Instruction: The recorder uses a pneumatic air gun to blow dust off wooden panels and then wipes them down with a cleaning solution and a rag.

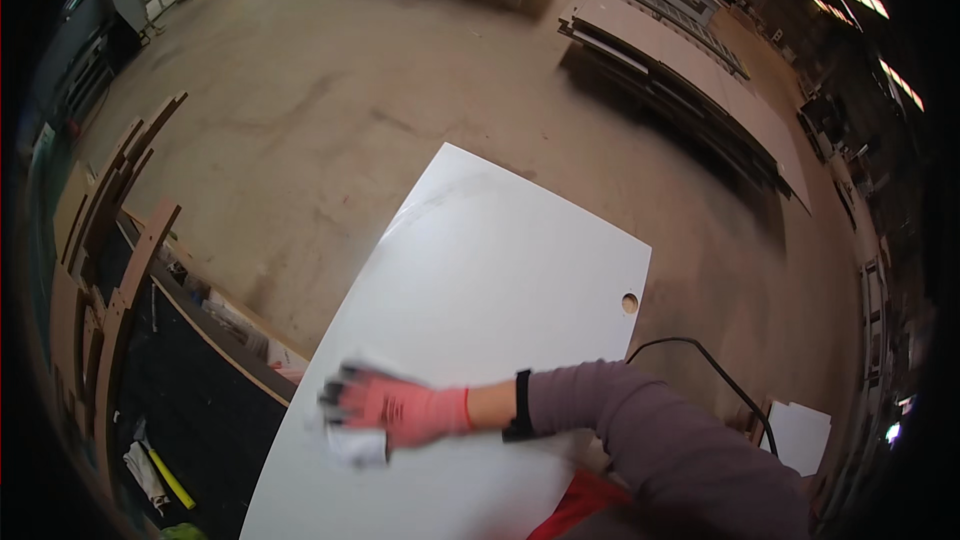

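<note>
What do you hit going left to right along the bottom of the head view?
Yellow tool on the dark bench → gloved right hand on a white cloth → white panel → black cable → small white board on the floor.

Stacked brown boards [690,90] lay on the concrete floor [330,120]. A black cable [715,365] curved beside a small white panel [800,435]

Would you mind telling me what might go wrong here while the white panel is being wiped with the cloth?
1. The right hand presses the cloth near the left edge of the white panel; a long stroke could slip off that edge toward the wooden parts beside it.
2. The black cable loops past the panel's right side, where the sleeve might catch it.
3. The cloth could snag on the round hole.
</note>
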A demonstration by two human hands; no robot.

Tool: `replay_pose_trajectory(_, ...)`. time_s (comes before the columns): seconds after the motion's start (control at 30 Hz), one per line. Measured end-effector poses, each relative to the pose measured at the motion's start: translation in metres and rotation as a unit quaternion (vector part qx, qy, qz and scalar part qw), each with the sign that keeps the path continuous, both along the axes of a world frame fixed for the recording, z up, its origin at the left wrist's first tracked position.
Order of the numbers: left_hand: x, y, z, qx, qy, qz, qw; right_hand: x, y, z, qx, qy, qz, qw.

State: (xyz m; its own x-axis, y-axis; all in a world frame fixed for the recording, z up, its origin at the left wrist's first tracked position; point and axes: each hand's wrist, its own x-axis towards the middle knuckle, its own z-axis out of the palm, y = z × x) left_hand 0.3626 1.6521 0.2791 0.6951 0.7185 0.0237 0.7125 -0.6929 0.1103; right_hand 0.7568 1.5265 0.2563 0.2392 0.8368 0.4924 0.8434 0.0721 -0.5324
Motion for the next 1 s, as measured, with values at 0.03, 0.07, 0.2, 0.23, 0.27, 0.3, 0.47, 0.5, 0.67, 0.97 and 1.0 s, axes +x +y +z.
replay_pose_trajectory(0.03,0.007,0.003,-0.003,-0.012,0.001,-0.01,1.0,0.034,-0.013,-0.009,-0.042,0.051,-0.053,0.996)
replay_pose_trajectory(0.07,0.001,0.001,0.001,-0.012,0.005,0.006,1.0,0.067,-0.014,-0.013,-0.05,0.041,-0.142,0.988)
replay_pose_trajectory(0.2,0.004,0.004,0.0,-0.025,0.014,0.011,1.0,0.222,-0.077,-0.021,-0.244,-0.065,-0.439,0.862)
replay_pose_trajectory(0.23,0.008,0.006,-0.002,-0.029,0.014,-0.001,0.999,0.258,-0.1,-0.034,-0.208,-0.141,-0.503,0.827)
replay_pose_trajectory(0.27,0.008,0.006,-0.003,-0.029,0.013,-0.003,0.999,0.272,-0.101,-0.031,-0.164,-0.216,-0.554,0.787)
replay_pose_trajectory(0.3,0.007,0.007,-0.003,-0.03,0.011,-0.007,0.999,0.273,-0.1,-0.034,-0.165,-0.217,-0.554,0.787)
replay_pose_trajectory(0.47,0.005,0.001,-0.004,-0.027,0.008,-0.025,0.999,0.183,-0.056,-0.031,0.007,-0.019,-0.305,0.952)
replay_pose_trajectory(0.5,0.004,0.0,-0.005,-0.026,0.006,-0.028,0.999,0.154,-0.047,-0.027,-0.008,0.053,-0.253,0.966)
replay_pose_trajectory(0.67,-0.003,0.003,-0.013,-0.012,0.009,-0.013,1.0,0.123,-0.018,-0.005,-0.283,-0.007,-0.136,0.949)
replay_pose_trajectory(0.97,-0.008,0.017,-0.032,-0.036,-0.065,0.051,0.996,0.21,-0.093,-0.043,-0.262,-0.13,-0.483,0.826)
replay_pose_trajectory(1.0,-0.01,0.02,-0.03,-0.03,-0.045,0.055,0.997,0.181,-0.074,-0.045,-0.258,-0.129,-0.465,0.837)
